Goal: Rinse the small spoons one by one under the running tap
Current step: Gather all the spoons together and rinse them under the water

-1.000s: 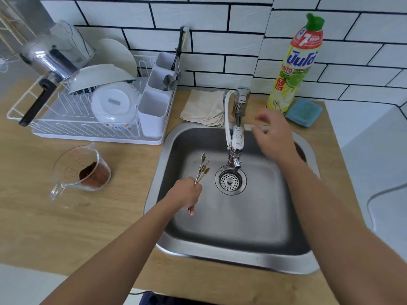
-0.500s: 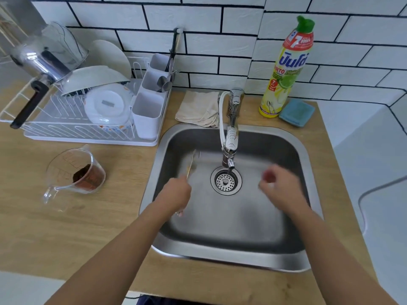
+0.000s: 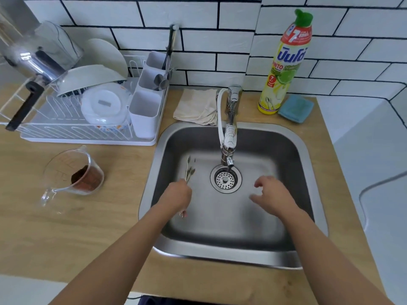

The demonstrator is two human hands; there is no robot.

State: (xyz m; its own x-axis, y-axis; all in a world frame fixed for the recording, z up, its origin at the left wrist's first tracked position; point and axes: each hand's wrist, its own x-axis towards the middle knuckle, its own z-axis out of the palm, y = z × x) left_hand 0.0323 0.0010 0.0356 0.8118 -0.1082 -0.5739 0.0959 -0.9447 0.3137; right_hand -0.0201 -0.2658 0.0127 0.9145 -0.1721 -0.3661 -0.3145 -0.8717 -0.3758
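Observation:
My left hand (image 3: 177, 195) grips a small bunch of thin metal spoons (image 3: 189, 171) by their handles, bowls pointing away, over the left part of the steel sink (image 3: 307, 150). The handle ends stick out below my fist. My right hand (image 3: 272, 194) hovers over the sink to the right of the drain (image 3: 225, 178), fingers loosely spread and holding nothing. The chrome tap (image 3: 230, 137) reaches over the drain from the back rim. I cannot make out a water stream at its spout.
A white dish rack (image 3: 88, 135) with bowls, a pot and a cutlery holder stands at the back left. A glass measuring jug (image 3: 73, 173) with brown powder sits left of the sink. A folded cloth (image 3: 197, 106), dish soap bottle (image 3: 285, 62) and blue sponge (image 3: 296, 108) line the back.
My right hand came away from near the tap and dropped down to the right of the drain. My left hand shifted slightly left with the spoons.

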